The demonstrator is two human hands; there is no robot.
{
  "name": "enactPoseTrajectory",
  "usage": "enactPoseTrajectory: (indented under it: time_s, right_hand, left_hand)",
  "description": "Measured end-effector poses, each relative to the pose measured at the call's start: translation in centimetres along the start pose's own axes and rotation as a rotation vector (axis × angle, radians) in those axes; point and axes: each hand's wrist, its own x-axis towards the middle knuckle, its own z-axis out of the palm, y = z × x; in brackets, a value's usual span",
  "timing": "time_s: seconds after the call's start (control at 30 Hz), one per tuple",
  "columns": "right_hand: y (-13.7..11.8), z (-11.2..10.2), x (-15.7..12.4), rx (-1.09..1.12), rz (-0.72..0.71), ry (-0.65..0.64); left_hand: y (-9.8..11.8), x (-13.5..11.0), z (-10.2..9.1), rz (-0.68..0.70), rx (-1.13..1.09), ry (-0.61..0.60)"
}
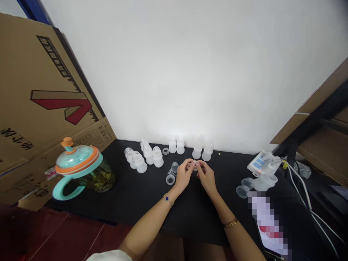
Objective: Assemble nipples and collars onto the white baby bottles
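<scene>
My left hand (185, 174) and my right hand (206, 176) meet over the black table. Both are closed, thumbs and fingers pinching a small whitish bottle collar ring (195, 165), partly hidden by the fingers. Just left of my left hand lies another collar ring (170, 179), with a clear bottle cap (174, 167) behind it. Two milky baby bottles (207, 151) stand right behind my hands, with two more bottles (180, 146) further left. A group of several capped bottles (140, 162) stands to the left, and a loose ring (165, 151) lies near the wall.
A large teal-and-orange lidded jug (78, 163) stands at the left beside a cardboard box (24, 79). At the right are clear caps (243, 191), a milky bottle part (265, 182), a white box (261, 164), white cables (301, 181) and a phone (272, 232).
</scene>
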Motion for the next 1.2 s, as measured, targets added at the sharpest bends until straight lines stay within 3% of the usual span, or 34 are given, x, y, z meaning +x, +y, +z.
enactPoseTrajectory:
  time_s: [0.37,0.63,0.77,0.93,1.2]
  right_hand:
    - [0.3,0.0,0.0,0.003,0.001,0.087]
    - [0.6,-0.1,0.1,-0.081,-0.025,0.157]
    - [0.3,0.0,0.0,-0.109,-0.065,0.143]
    - [0.2,0.1,-0.1,-0.079,-0.109,0.101]
    - [0.3,0.0,0.0,0.090,-0.012,0.066]
  left_hand:
    - [-1.0,0.1,0.3,-0.014,0.000,0.003]
    - [-1.7,0.7,0.4,-0.291,-0.338,-0.057]
    - [-1.4,0.8,0.2,-0.371,-0.503,-0.110]
    - [-1.5,0.9,0.0,-0.413,-0.598,-0.048]
    - [-1.4,1.0,-0.3,-0.441,-0.654,-0.021]
